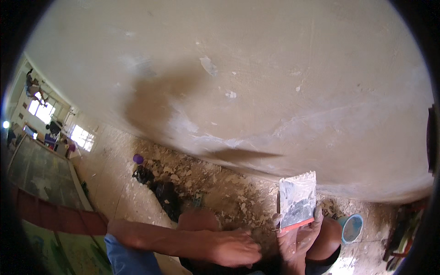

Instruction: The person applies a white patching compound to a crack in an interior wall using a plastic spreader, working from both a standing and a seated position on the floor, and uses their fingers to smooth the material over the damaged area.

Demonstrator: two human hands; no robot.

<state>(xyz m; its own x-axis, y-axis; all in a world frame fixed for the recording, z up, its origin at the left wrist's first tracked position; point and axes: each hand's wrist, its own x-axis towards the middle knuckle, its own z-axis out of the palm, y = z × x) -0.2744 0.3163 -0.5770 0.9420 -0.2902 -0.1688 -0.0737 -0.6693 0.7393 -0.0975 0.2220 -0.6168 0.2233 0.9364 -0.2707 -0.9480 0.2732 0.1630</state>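
My right hand grips a broad flat putty knife from below, thumb and fingers at its two sides. Its blade stands upright, smeared with whitish and grey filler, with a red strip along its lower edge. My left forearm crosses from the left, and my left hand is curled closed beside my knee, apart from the knife. Whatever its fingers may hold is hidden. In front of me rises a beige plastered wall with pale patches and chipped spots, shadowed in places.
Flakes of plaster litter the floor along the wall. A light-blue bucket stands right of my knee. Black plastic and a purple round thing lie to the left. A large board stands further left; people and windows are beyond.
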